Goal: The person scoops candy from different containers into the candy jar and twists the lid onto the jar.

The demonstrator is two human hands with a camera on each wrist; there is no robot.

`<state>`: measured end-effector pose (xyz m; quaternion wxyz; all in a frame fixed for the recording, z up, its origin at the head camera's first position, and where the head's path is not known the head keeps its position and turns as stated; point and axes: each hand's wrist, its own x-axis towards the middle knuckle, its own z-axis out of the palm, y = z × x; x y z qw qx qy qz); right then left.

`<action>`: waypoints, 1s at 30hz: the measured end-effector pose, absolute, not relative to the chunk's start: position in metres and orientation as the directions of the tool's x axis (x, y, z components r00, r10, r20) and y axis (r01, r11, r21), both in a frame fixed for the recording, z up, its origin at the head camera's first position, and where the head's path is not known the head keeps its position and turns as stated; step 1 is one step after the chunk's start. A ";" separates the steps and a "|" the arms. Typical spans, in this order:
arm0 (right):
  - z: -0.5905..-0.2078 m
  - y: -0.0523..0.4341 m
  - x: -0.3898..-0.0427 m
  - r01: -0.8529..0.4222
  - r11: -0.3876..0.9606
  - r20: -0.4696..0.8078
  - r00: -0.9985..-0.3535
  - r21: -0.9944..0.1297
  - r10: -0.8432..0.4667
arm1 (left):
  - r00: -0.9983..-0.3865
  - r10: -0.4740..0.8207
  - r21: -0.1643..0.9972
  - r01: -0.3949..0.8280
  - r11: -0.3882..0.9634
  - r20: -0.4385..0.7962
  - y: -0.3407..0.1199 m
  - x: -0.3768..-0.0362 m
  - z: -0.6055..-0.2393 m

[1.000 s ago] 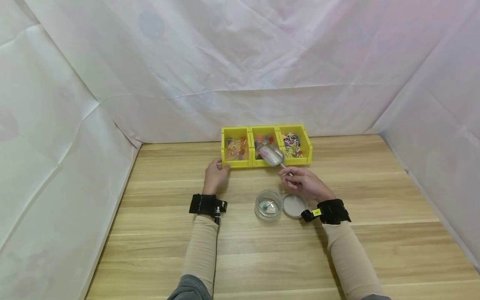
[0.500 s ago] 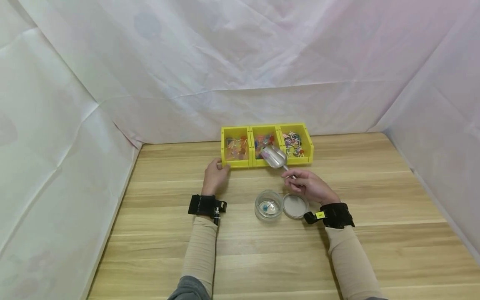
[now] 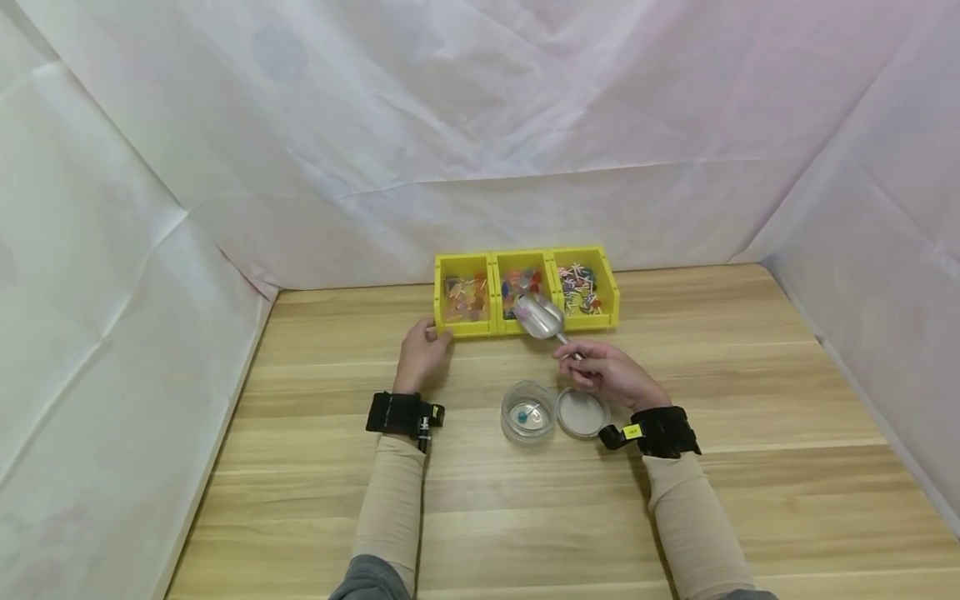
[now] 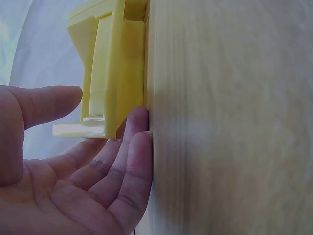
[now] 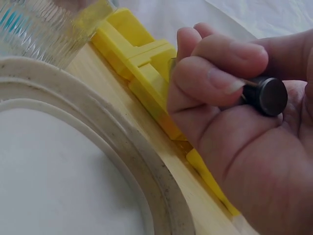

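My right hand (image 3: pixel 609 373) grips the handle of a metal scoop (image 3: pixel 542 318). The scoop's bowl is over the front edge of the middle yellow bin (image 3: pixel 517 328), and a small purple piece lies in it. In the right wrist view my fingers curl round the handle, whose black end (image 5: pixel 272 97) sticks out. My left hand (image 3: pixel 422 354) is at the front left corner of the left yellow bin (image 3: pixel 438 292). In the left wrist view its fingers lie loosely against the bin's corner (image 4: pixel 105 73), with the thumb held apart.
Lollipop-like pieces (image 3: pixel 577 287) fill the three joined bins. In front stands a clear jar (image 3: pixel 528 432) with a blue lollipop (image 3: pixel 523 416) inside. Its round lid (image 3: pixel 582 412) lies to the right, below my right hand. White cloth (image 3: pixel 480 125) surrounds the wooden table (image 3: pixel 487 533).
The scoop has drawn slightly back toward me, still over the middle bin's front. My left hand stays at the bin's corner. The whole view has shifted a little.
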<state>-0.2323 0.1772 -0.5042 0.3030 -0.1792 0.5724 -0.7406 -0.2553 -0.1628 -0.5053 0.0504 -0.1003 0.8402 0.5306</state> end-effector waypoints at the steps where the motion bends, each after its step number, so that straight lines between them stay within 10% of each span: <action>1: -0.504 0.177 -0.232 0.245 -0.159 -0.085 -0.754 -0.956 -0.652 | -0.974 -0.117 0.880 -0.224 0.420 -0.192 -0.163 -0.255 -0.506; 30: -0.498 0.177 -0.229 0.272 -0.240 -0.027 -0.713 -0.932 -0.701 | -0.969 -0.123 0.874 -0.245 0.419 -0.213 -0.162 -0.251 -0.503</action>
